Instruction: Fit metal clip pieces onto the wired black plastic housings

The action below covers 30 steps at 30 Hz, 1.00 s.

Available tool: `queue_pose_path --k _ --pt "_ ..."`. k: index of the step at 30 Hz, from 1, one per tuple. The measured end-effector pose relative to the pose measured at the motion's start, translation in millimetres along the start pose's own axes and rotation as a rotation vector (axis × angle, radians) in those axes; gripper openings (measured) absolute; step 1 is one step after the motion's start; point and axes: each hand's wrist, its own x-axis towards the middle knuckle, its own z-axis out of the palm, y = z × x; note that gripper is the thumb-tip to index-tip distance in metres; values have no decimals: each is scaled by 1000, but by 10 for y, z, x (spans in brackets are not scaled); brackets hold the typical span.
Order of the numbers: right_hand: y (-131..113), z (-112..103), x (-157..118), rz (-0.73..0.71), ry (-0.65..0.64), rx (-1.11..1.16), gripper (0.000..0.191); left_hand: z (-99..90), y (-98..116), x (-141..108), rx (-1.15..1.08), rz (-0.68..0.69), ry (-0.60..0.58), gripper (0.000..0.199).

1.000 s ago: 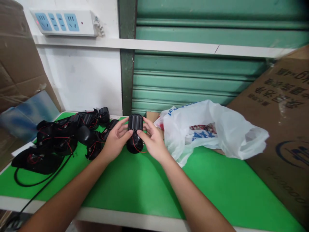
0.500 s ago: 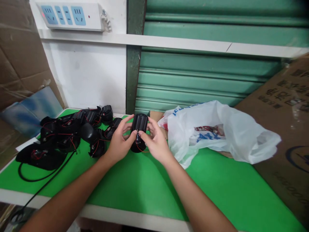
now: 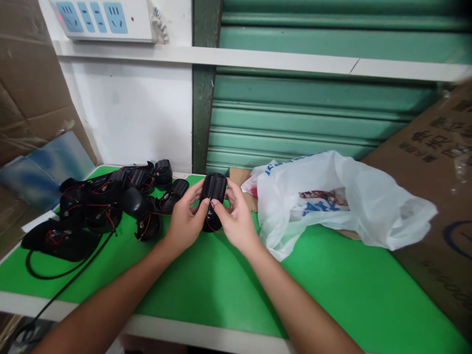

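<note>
Both hands hold one black plastic part with a ribbed top and red wires, just above the green table mat. My left hand grips its left side, thumb on the front. On its right side is my right hand, fingers curled round the upper edge and thumb pressing near the wires. A pile of similar black parts with red wires lies to the left of my hands.
A white plastic bag with printed packets inside lies right of my hands. A large cardboard box leans at the far right. A black cable loops at the left edge. A power strip is on the wall.
My hands have closed in tighter on the black part and tilted it slightly. The view has shifted a little. The pile and the bag stay put.
</note>
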Motion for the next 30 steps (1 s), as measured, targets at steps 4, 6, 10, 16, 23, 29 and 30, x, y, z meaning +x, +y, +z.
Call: queue_pose_path --k 4,6,10,16,23,29,30 --pt "6 5 -6 7 16 -5 59 15 -11 -8 22 25 14 51" --pt "7 10 -9 15 16 -6 58 21 -20 -12 31 39 23 50" --pt "-4 23 -22 36 7 -8 56 28 -24 -21 42 32 25 49" --pt "-15 41 -40 41 6 -33 54 41 -12 -36 51 38 22 48" --pt "-7 61 -57 53 15 -64 54 67 -23 -65 146 81 20 46" --pt "-24 91 -65 14 3 -52 49 54 -15 -76 272 133 31 45" --pt "-29 95 -71 15 1 -54 48 49 -9 -77 299 145 32 45"
